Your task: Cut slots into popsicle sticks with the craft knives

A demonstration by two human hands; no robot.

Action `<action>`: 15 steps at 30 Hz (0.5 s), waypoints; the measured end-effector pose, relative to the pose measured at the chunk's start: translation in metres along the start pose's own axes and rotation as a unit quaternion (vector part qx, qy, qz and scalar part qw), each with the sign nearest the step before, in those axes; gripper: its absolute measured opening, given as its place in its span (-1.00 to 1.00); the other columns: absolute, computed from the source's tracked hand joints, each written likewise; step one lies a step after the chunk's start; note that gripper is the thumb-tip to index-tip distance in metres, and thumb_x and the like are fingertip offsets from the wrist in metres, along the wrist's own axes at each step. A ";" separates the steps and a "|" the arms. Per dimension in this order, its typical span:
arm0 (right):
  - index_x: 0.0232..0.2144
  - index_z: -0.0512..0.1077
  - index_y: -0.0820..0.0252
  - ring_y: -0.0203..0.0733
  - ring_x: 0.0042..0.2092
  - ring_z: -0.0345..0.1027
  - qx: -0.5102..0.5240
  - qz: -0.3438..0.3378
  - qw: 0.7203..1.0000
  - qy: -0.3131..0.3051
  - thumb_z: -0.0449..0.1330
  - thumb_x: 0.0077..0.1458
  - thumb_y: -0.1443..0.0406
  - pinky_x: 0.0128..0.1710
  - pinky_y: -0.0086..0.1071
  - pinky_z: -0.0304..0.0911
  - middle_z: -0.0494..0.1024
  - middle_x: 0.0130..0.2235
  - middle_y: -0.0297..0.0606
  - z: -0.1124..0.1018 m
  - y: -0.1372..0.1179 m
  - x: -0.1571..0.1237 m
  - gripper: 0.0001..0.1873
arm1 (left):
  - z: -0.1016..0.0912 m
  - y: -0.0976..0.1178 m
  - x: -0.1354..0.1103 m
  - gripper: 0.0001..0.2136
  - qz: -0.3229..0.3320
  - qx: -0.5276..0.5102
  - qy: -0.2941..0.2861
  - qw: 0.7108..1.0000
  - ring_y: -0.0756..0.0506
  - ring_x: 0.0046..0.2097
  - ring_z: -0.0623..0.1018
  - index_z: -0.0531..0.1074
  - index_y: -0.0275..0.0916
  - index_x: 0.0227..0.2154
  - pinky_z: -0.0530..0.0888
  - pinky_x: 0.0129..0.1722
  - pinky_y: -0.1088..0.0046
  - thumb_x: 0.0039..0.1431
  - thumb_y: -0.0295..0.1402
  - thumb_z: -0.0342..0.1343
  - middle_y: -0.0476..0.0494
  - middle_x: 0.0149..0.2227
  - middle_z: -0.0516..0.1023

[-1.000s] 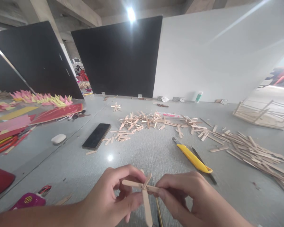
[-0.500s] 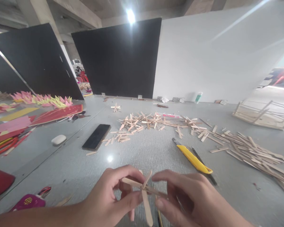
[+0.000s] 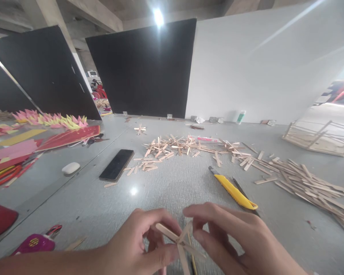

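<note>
At the bottom centre, my left hand (image 3: 149, 240) grips a small star of crossed wooden craft sticks (image 3: 181, 241), its thumb pressed near the joint. My right hand (image 3: 226, 233) is curled at the star's right side, its thumb and fingers at the end of an upper stick; the exact contact is partly hidden. Below the star, a thin dark and yellowish rod (image 3: 192, 263) lies on the table. Ahead lies a heap of short stick pieces (image 3: 172, 147), and a similar finished-looking star (image 3: 140, 130) rests farther back.
A yellow utility knife (image 3: 235, 191) lies right of centre beside a dark pen-like tool. Long sticks (image 3: 309, 187) pile at the right, near a stick-fence model (image 3: 318, 139). At left are a phone (image 3: 117, 165), a white case (image 3: 70, 168), a purple glue gun (image 3: 36, 243) and coloured paper. Boards stand behind.
The stick star has shifted slightly right and down and turned a little in my left hand. My right fingers have moved from its lower right stick to its upper stick.
</note>
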State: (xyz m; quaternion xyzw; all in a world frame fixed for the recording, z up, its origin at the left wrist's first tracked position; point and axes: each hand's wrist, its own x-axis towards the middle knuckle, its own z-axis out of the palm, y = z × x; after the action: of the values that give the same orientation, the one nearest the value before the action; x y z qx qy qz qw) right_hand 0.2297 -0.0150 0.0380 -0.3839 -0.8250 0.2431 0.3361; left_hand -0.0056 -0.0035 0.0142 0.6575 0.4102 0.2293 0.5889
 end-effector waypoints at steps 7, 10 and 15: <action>-0.20 0.54 -0.06 -0.40 -0.42 0.46 0.004 0.081 0.989 -0.123 0.16 0.34 0.32 -0.43 -0.50 0.28 0.62 -0.36 -0.55 0.010 0.006 0.000 -0.82 | -0.002 0.000 -0.002 -0.69 -0.019 -0.007 0.019 1.000 -0.08 -0.48 0.60 0.45 -0.23 -0.20 0.34 -0.53 0.57 0.22 -0.09 0.27 0.03 -0.56 0.46; -0.25 0.54 0.00 -0.41 -0.44 0.41 -0.003 0.062 0.990 -0.125 0.14 0.34 0.38 -0.43 -0.51 0.25 0.59 -0.40 -0.52 0.008 0.005 -0.001 -0.79 | -0.002 -0.001 -0.002 -0.65 -0.031 -0.024 0.005 0.999 -0.09 -0.46 0.61 0.42 -0.22 -0.16 0.36 -0.52 0.56 0.20 -0.06 0.30 0.03 -0.55 0.47; -0.31 0.50 0.06 -0.37 -0.43 0.39 -0.025 0.038 0.991 -0.126 0.10 0.35 0.39 -0.43 -0.48 0.25 0.55 -0.41 -0.45 0.001 0.002 0.000 -0.77 | 0.001 -0.003 -0.001 -0.58 -0.041 -0.053 0.012 0.998 -0.01 -0.55 0.52 0.39 -0.21 -0.16 0.36 -0.55 0.57 0.23 0.06 0.23 0.02 -0.54 0.49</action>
State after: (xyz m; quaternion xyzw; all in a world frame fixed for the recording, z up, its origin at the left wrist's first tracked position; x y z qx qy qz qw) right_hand 0.2301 -0.0139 0.0360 -0.3900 -0.8513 0.2812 0.2098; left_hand -0.0057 -0.0049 0.0108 0.6048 0.4316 0.2343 0.6269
